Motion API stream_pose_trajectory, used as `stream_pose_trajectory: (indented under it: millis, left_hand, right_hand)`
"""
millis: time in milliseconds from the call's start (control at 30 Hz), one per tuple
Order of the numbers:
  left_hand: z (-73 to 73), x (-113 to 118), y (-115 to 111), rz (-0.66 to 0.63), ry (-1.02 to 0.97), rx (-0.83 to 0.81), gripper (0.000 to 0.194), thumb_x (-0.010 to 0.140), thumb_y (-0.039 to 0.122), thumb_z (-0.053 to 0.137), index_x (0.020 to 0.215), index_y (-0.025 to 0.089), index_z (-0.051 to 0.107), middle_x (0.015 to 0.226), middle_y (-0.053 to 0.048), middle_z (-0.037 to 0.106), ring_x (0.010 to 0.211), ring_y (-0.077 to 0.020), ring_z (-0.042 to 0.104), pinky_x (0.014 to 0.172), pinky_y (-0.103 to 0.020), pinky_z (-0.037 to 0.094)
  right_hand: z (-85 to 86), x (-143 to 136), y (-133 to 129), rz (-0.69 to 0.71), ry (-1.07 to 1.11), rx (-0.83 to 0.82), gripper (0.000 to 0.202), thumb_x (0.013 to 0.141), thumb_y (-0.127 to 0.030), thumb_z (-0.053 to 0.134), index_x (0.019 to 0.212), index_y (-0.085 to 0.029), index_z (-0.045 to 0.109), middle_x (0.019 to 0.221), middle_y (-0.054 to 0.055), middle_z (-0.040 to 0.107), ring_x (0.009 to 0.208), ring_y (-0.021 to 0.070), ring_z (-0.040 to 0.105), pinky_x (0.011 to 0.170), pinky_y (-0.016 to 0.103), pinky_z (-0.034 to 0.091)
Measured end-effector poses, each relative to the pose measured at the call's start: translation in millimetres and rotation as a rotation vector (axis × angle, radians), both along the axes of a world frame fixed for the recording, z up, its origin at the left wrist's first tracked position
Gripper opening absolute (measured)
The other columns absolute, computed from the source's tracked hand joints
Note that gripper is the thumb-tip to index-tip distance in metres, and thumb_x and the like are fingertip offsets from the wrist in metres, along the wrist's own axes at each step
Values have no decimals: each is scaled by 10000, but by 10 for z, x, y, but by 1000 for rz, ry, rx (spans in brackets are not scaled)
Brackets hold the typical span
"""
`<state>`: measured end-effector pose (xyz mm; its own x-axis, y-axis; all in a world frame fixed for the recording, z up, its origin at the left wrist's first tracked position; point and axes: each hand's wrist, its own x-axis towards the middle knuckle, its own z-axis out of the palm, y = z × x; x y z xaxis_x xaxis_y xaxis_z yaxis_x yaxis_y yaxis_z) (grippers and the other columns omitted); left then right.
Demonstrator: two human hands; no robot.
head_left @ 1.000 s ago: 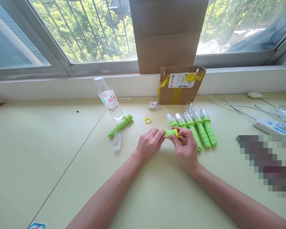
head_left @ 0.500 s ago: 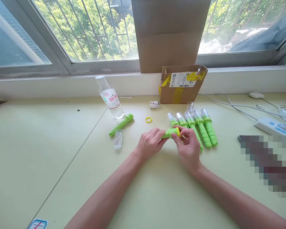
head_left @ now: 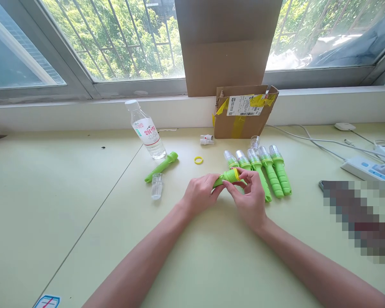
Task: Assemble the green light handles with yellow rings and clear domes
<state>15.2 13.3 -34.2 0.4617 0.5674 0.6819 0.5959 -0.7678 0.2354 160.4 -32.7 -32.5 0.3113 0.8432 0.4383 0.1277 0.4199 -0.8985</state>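
Note:
My left hand (head_left: 199, 190) is closed round a green flashlight handle (head_left: 223, 177), its threaded end pointing right. A yellow ring (head_left: 236, 174) sits at the mouth of that thread. The fingers of my right hand (head_left: 252, 196) pinch at the ring, with the thumb against the green body below. Left of my hands lies a second green handle (head_left: 162, 167) without a cap, and a clear ribbed cap (head_left: 157, 186) beside it. Another yellow ring (head_left: 198, 160) rests flat on the table beyond my left hand.
Several green flashlights with clear caps (head_left: 277, 169) lie in a row behind my right hand. Farther back are a clear cap (head_left: 255, 142), small white parts (head_left: 207, 139), a cardboard box (head_left: 244, 122) and a water bottle (head_left: 149, 134). A power strip (head_left: 365, 170) with cables is at right.
My right thumb has shifted left from the ring end onto the green body. The handle has turned slightly in my hands. The view has drifted a little.

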Motion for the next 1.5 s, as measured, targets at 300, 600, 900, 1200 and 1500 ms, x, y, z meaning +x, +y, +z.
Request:
stream_pose_trajectory:
  millis: [300,600,900,1200,1500]
  left_hand:
    - [80,53,-45,-90,-263,-537,179,830,348,582,828,169,573,657,13,585,540,-83,489,509,-206,392]
    - [240,67,-70,-169,-462,-1064,321,755,463,661,796,152,591,654,13,569,458,-74,489,396,-205,374]
    - [52,24,-20,56,-236,-363,298,759,461,677,826,181,600,741,-13,661,616,-117,574,582,-246,458]
    - [-51,17,-7,5,-221,-127,124,820,297,625,867,188,589,747,-17,627,614,-99,556,540,-203,425]
    - [77,34,-18,-62,-435,-646,267,699,395,733,753,155,631,674,-1,640,590,-105,551,533,-225,442]
  right_hand:
    - [6,13,18,-5,-8,-32,331,749,-252,729,928,-246,451,1090,51,571,1012,206,603,810,399,557]
    - [27,18,15,-33,0,-68,324,744,-295,735,895,-243,453,1051,41,564,985,196,603,762,361,577]
    - [15,22,17,-85,18,-90,371,707,-344,773,840,-226,448,1058,59,597,852,188,645,717,377,594]
    - [17,41,13,-89,7,-14,347,727,-327,758,851,-233,449,1008,42,591,977,220,626,725,375,607]
    - [30,32,15,-112,-66,-82,327,740,-346,733,904,-241,470,971,27,539,889,186,603,719,371,617]
